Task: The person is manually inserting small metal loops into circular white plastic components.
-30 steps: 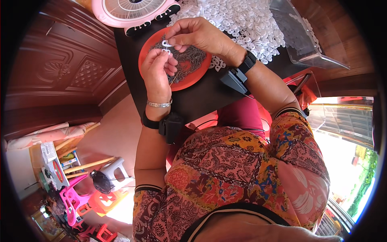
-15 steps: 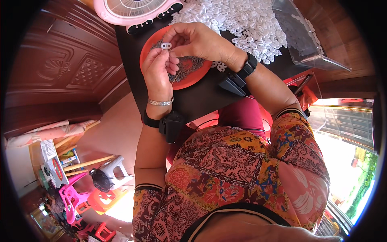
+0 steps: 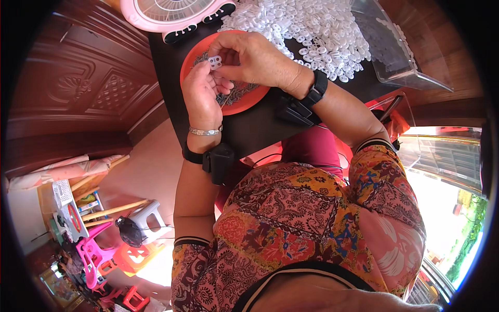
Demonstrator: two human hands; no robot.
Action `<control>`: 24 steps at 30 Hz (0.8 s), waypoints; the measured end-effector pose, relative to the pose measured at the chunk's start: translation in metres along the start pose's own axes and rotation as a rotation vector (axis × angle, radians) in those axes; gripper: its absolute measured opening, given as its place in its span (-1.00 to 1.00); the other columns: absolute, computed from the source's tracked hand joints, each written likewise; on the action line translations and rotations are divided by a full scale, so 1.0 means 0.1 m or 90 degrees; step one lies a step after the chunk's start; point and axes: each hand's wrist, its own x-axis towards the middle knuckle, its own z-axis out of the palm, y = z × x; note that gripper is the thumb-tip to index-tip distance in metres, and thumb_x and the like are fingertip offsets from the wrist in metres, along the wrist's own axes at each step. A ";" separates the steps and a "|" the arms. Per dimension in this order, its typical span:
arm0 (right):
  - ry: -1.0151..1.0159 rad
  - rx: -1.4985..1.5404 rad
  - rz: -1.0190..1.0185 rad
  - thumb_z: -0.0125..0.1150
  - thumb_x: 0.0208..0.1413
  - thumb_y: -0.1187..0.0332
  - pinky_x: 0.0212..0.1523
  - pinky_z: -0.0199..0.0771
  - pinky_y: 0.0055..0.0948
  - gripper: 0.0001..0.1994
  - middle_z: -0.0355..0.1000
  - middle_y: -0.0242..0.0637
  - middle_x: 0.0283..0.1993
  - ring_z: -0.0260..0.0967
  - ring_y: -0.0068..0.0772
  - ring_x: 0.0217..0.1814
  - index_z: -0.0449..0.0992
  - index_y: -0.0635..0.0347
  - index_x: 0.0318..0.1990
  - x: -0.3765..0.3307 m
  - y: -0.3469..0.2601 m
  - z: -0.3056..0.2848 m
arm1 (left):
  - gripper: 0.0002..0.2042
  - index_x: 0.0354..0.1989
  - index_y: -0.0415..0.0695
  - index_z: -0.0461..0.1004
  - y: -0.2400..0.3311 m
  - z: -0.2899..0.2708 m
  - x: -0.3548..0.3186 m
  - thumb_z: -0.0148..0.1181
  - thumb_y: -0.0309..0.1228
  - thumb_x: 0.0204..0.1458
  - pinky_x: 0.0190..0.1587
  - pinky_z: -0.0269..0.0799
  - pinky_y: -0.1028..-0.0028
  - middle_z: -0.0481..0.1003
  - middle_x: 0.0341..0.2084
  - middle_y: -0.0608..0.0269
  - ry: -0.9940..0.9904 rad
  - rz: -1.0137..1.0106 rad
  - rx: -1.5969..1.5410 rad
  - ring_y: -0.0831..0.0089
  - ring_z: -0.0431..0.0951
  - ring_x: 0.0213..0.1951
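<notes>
L hand [image 3: 201, 86]: raised over dish, palm side partly seen, thumb + index pinched on 1 wht holed piece [image 3: 214, 63]; whether 1 pc or 2 side by side, can't tell. R hand [image 3: 254, 60]: close against L, thumb + index at far & R sides of same pc; gripping or only touching, can't tell. Hands tog., fingertips meeting around the pc. Below: orange-red round dish [image 3: 186, 67], shallow, w/ loose grey slender parts [image 3: 236, 94], exact type too small to tell. Under dish: blk tabletop [image 3: 249, 132]. Beyond R hand: lg. heap of wht oval 2-hole pcs [image 3: 306, 26], spilling twd dish. R of heap: clear plastic bin [image 3: 390, 47], tilted, a few wht pcs along its edge. Far L of table: pink fan [image 3: 166, 10], round grille, blk shoe-shaped feet w/ wht laces. Worn: silver bracelet [image 3: 205, 131], L wrist; blk strapped device [image 3: 218, 162], L wrist; similar blk unit [image 3: 296, 111], R wrist; multicol. patterned top [image 3: 312, 208]. Lower L, floor: magenta chair [image 3: 93, 255], grey stool [image 3: 149, 223], orange stool [image 3: 132, 257]. Upper L: carved brown wood panel [image 3: 109, 93].
</notes>
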 end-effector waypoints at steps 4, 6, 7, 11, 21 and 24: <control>-0.042 0.028 0.032 0.29 -0.21 0.42 -0.34 0.46 -0.44 -0.73 0.45 -0.23 -0.47 0.46 -0.33 -0.40 0.46 0.25 -0.28 0.00 -0.05 -0.01 | -0.77 -0.30 -0.26 0.44 -0.02 -0.04 0.03 -0.05 -0.33 0.10 -0.55 0.25 0.60 0.45 -0.60 0.24 -0.015 0.002 0.013 0.52 0.42 -0.62; -0.050 0.038 0.038 0.29 -0.21 0.42 -0.33 0.46 -0.44 -0.72 0.46 -0.23 -0.47 0.46 -0.32 -0.40 0.46 0.25 -0.27 0.00 -0.04 -0.01 | -0.77 -0.31 -0.26 0.44 -0.03 -0.04 0.04 -0.04 -0.33 0.11 -0.55 0.25 0.60 0.45 -0.61 0.25 -0.026 0.025 0.032 0.53 0.41 -0.63; -0.043 0.016 0.014 0.28 -0.18 0.44 -0.34 0.47 -0.44 -0.74 0.46 -0.24 -0.42 0.47 -0.34 -0.38 0.47 0.24 -0.25 0.00 -0.03 0.00 | -0.77 -0.31 -0.26 0.44 -0.02 -0.04 0.04 -0.04 -0.33 0.11 -0.55 0.25 0.60 0.45 -0.61 0.25 -0.026 0.025 0.032 0.53 0.41 -0.63; -0.006 -0.123 -0.082 0.28 -0.16 0.40 -0.34 0.47 -0.39 -0.74 0.47 -0.22 -0.34 0.47 -0.24 -0.37 0.48 0.21 -0.24 -0.02 -0.04 0.03 | -0.76 -0.32 -0.27 0.44 0.00 0.01 0.01 -0.06 -0.34 0.13 -0.54 0.27 0.59 0.47 -0.62 0.22 -0.019 0.023 0.072 0.53 0.42 -0.63; -0.029 -0.120 -0.044 0.27 -0.14 0.37 -0.39 0.45 -0.35 -0.77 0.47 -0.21 -0.48 0.46 -0.17 -0.43 0.48 0.16 -0.26 -0.04 -0.10 0.03 | -0.74 -0.33 -0.30 0.44 -0.01 0.01 -0.02 -0.09 -0.34 0.16 -0.55 0.28 0.60 0.48 -0.62 0.18 -0.018 0.043 0.041 0.52 0.41 -0.64; -0.013 -0.130 -0.064 0.26 -0.13 0.38 -0.42 0.44 -0.34 -0.79 0.46 -0.21 -0.49 0.45 -0.16 -0.44 0.48 0.16 -0.27 -0.05 -0.10 0.03 | -0.74 -0.34 -0.30 0.44 -0.01 0.03 -0.03 -0.09 -0.34 0.16 -0.57 0.26 0.61 0.47 -0.62 0.20 -0.010 0.057 0.064 0.54 0.38 -0.65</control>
